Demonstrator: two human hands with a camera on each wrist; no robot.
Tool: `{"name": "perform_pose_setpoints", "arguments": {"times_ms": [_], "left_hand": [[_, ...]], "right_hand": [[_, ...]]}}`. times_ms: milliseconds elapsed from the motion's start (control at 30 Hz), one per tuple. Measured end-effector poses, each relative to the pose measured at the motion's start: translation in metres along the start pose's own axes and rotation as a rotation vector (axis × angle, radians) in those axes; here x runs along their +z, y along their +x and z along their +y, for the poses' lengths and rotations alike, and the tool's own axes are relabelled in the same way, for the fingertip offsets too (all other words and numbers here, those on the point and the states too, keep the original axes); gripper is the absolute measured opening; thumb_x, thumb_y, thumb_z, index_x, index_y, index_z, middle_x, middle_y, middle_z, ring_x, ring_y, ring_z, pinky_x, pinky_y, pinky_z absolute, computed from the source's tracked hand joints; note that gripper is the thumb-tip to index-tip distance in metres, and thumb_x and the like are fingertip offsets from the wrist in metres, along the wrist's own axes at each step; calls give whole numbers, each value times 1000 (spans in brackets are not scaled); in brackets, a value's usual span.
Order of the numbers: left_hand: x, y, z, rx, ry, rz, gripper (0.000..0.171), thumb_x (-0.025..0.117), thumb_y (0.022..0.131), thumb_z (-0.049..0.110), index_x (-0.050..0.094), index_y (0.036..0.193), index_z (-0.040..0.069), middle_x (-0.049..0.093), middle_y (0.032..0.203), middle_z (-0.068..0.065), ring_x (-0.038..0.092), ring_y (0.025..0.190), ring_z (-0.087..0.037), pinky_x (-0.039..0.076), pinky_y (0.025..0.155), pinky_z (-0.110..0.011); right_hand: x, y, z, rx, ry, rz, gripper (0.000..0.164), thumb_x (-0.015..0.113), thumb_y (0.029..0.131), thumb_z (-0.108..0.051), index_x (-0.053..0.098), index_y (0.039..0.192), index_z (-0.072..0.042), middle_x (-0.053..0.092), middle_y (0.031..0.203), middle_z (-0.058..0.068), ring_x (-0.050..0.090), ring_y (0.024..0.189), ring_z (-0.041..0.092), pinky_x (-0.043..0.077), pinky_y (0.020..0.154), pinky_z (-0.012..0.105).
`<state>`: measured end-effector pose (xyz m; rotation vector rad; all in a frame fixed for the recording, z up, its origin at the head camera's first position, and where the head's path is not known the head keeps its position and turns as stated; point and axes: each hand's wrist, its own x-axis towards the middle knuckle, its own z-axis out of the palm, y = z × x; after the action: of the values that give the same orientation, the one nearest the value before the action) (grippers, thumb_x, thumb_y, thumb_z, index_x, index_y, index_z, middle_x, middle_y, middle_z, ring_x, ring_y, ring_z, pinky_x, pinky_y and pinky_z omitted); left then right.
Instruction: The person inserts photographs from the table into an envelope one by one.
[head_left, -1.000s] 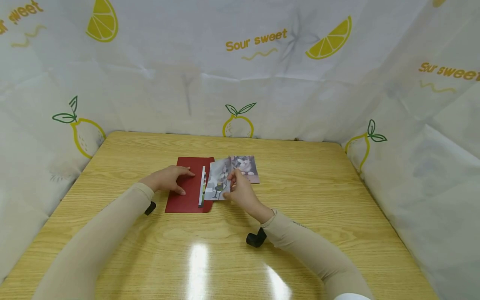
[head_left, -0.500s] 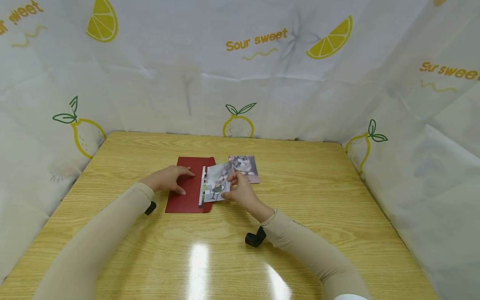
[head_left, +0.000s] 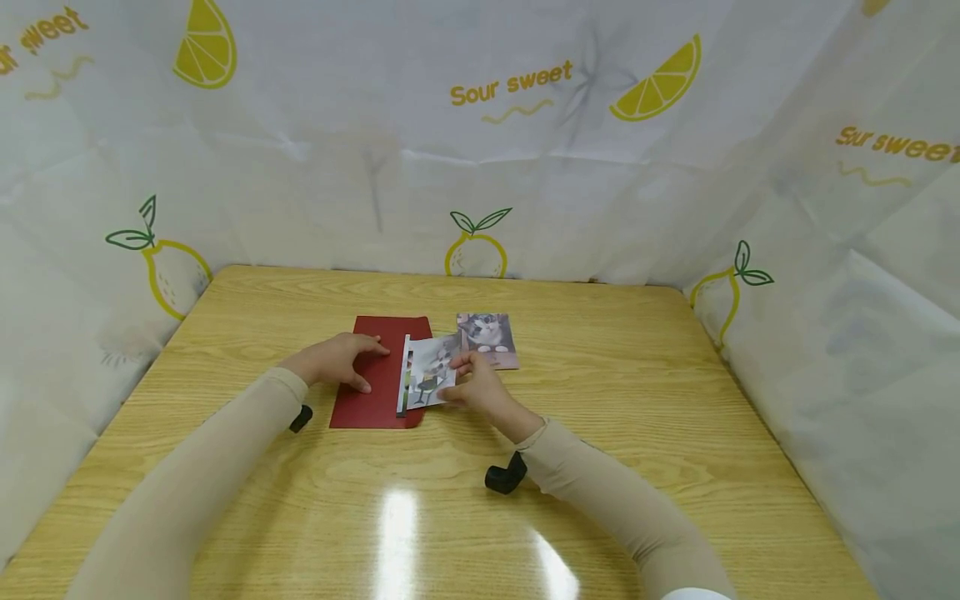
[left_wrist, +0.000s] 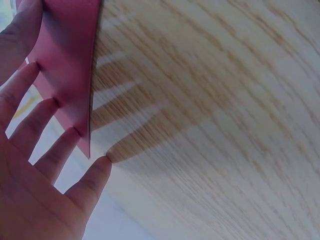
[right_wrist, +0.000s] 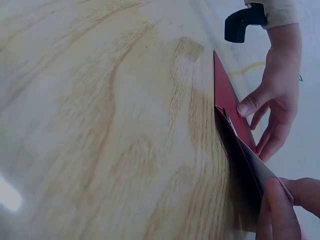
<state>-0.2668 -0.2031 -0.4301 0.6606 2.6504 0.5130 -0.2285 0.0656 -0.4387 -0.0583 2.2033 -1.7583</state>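
Note:
A red paper envelope (head_left: 375,408) lies flat on the table, its open side to the right. My left hand (head_left: 333,360) rests on its left part with fingers spread. In the left wrist view the fingertips (left_wrist: 54,102) lie along the red paper. Between thumb and fingers, my right hand (head_left: 486,390) pinches the right edge of a grey picture card (head_left: 435,367). The card slants over the envelope's opening, its left edge beside a narrow strip of another picture (head_left: 406,379). In the right wrist view the card (right_wrist: 260,170) is tilted up from the table.
A cat picture card (head_left: 489,333) lies on the wooden table (head_left: 615,375) just behind the right hand. Black wrist mounts (head_left: 506,475) hang below both forearms. White curtains (head_left: 337,125) printed with lemons enclose the table's back and sides.
The right hand has shifted slightly left and toward me, bringing the card's left edge right up to the strip on the envelope. The left hand has stayed in place.

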Motion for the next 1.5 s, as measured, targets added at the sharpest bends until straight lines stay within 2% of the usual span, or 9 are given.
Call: {"name": "perform_pose_setpoints", "arguments": {"times_ms": [233,400,500,600,767,1000,1167,1300,1500], "left_hand": [[0,0,0,-2,4,-3,64,80,80,22,54,138,7,34,153,-23,30,140,-44,35,111,-53],[0,0,0,3,7,-3,64,80,80,22,54,137,7,34,152,-23,30,140,-44,35,111,-53],[0,0,0,3,8,-2,64,80,80,22,54,137,7,34,152,-24,30,140,-44,35,111,-53],[0,0,-1,5,10,0,64,79,81,22,54,137,7,34,152,-24,30,140,-44,35,111,-54],[0,-1,0,9,12,2,63,80,80,21,54,137,6,35,152,-24,31,139,-44,35,111,-54],[0,0,-1,19,-5,1,64,80,80,23,55,137,7,35,151,-24,32,139,-44,35,111,-54],[-2,-2,1,45,2,13,64,80,80,25,56,135,6,37,149,-26,34,137,-46,37,109,-55],[-2,-1,2,22,-14,11,64,80,80,22,55,136,6,36,151,-25,33,138,-44,36,110,-54],[0,2,0,2,3,1,64,80,80,22,54,137,7,36,151,-24,33,138,-43,36,111,-53]], "right_hand": [[7,-1,-3,19,41,-35,44,69,80,15,47,116,5,41,96,9,51,73,17,60,69,30],[9,2,-4,13,16,-52,23,52,96,3,48,119,7,44,97,9,53,78,18,60,72,36],[9,4,-6,24,-25,-41,22,45,100,-2,51,120,5,49,100,9,50,83,17,58,69,33],[8,4,-7,30,-41,-38,21,46,100,-2,54,120,3,51,102,9,49,84,16,54,65,30],[10,5,-11,36,-18,-56,22,48,99,0,55,120,4,53,105,12,50,84,17,53,65,31],[19,15,-7,55,-28,-46,21,49,98,2,55,118,3,54,99,9,48,72,14,47,55,23],[23,20,-5,68,-32,-47,21,50,98,2,55,118,3,54,100,9,47,70,14,45,55,23],[25,22,-6,78,-43,-47,19,51,98,2,56,116,2,57,103,11,48,72,14,46,55,23],[31,24,-9,85,-72,-35,18,54,95,3,59,112,0,58,98,9,53,77,15,49,56,22]]}}
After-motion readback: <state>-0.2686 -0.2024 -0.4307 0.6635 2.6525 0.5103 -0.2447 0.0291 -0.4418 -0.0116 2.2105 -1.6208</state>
